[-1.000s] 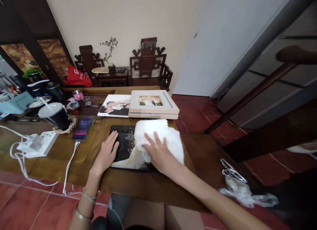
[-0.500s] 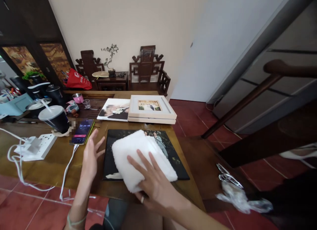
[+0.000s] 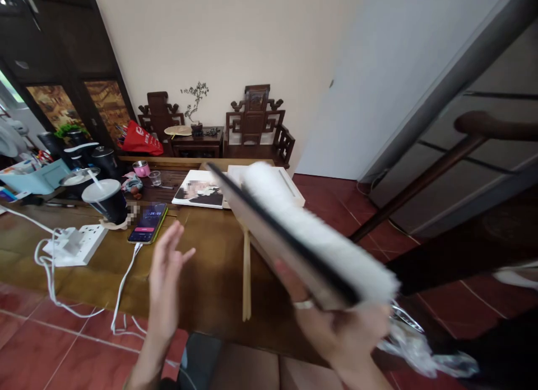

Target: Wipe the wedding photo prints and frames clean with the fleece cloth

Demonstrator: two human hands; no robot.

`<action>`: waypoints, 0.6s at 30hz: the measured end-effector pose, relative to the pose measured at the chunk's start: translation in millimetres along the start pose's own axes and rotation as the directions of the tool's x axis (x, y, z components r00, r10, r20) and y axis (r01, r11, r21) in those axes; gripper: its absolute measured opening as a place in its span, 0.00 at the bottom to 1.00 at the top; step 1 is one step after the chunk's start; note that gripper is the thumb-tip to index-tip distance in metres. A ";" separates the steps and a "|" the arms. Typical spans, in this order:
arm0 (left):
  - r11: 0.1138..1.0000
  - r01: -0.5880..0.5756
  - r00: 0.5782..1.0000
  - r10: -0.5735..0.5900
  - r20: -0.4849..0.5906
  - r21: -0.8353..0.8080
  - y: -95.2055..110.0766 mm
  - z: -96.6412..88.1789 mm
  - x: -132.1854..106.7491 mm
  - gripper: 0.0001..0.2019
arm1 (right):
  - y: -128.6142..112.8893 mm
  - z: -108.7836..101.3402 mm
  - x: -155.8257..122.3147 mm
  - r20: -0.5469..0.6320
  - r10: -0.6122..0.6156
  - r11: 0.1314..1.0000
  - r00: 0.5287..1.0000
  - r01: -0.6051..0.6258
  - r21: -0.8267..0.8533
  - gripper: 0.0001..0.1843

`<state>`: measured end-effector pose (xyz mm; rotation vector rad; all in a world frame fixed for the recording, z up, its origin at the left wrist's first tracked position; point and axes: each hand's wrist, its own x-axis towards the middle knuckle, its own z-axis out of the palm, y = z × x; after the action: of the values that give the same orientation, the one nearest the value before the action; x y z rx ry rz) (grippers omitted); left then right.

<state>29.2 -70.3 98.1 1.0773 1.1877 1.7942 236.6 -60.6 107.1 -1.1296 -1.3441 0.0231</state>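
Up and leftward from the right hand point(image 3: 336, 328), which clasps its lower end, the tilted picture point(image 3: 282, 238) slants lengthwise, a white towel point(image 3: 323, 238) along its upper side, while the left hand point(image 3: 167, 267), fingers spread and bare, hangs well apart.

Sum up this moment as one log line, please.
Right hand: gripping tilted panel and white cloth | Left hand: empty, near phone | Table: phone, lidded cup
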 end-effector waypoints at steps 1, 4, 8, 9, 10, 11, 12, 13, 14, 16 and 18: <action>0.990 0.139 0.990 -0.139 -0.002 0.033 -16.8 -1.9 -1.7 0.23 | 0.3 -2.8 6.5 -0.141 0.057 0.998 0.988 -0.058 -0.003 0.11; 0.867 0.494 0.870 -0.492 0.045 -0.069 -55.1 -0.1 -11.8 0.32 | -4.2 -3.2 23.1 -0.353 0.331 0.926 0.875 -0.229 0.302 0.16; 0.726 0.657 0.752 -0.610 0.250 -0.204 -68.1 19.4 -27.2 0.28 | -6.1 6.4 22.6 -0.288 0.632 0.685 0.720 -0.345 0.642 0.22; 0.726 0.647 0.762 -0.607 0.225 -0.233 -67.8 24.2 -29.3 0.27 | -3.3 8.0 18.5 -0.258 0.663 0.654 0.703 -0.375 0.657 0.23; 0.739 0.623 0.781 -0.602 0.165 -0.255 -67.3 27.7 -30.1 0.28 | 1.1 8.7 13.9 -0.223 0.683 0.630 0.696 -0.406 0.663 0.24; 0.755 0.603 0.794 -0.598 0.107 -0.259 -66.7 29.5 -29.5 0.28 | 6.8 8.5 9.3 -0.192 0.695 0.612 0.693 -0.432 0.662 0.25; 0.773 0.587 0.804 -0.592 0.060 -0.240 -66.2 29.1 -27.4 0.29 | 13.6 7.2 5.5 -0.160 0.700 0.601 0.696 -0.452 0.659 0.24; 0.790 0.579 0.811 -0.584 0.039 -0.204 -65.7 26.8 -24.0 0.30 | 21.0 5.1 2.6 -0.139 0.695 0.599 0.705 -0.462 0.654 0.23; 0.801 0.578 0.814 -0.579 0.038 -0.155 -65.0 22.8 -19.3 0.30 | 28.6 2.1 0.9 -0.140 0.681 0.613 0.718 -0.455 0.646 0.21; 0.817 0.575 0.818 -0.572 0.061 -0.049 -63.1 11.9 -7.4 0.31 | 43.1 -5.4 0.3 -0.201 0.627 0.683 0.752 -0.408 0.605 0.21; 0.810 0.585 0.804 -0.585 0.105 0.042 -60.5 0.8 5.3 0.32 | 55.5 -14.1 1.1 -0.333 0.561 0.780 0.758 -0.349 0.520 0.23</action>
<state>34.8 -46.1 42.6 0.6910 1.2820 1.2264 279.4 -40.4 74.7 -0.9781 -0.5439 0.3765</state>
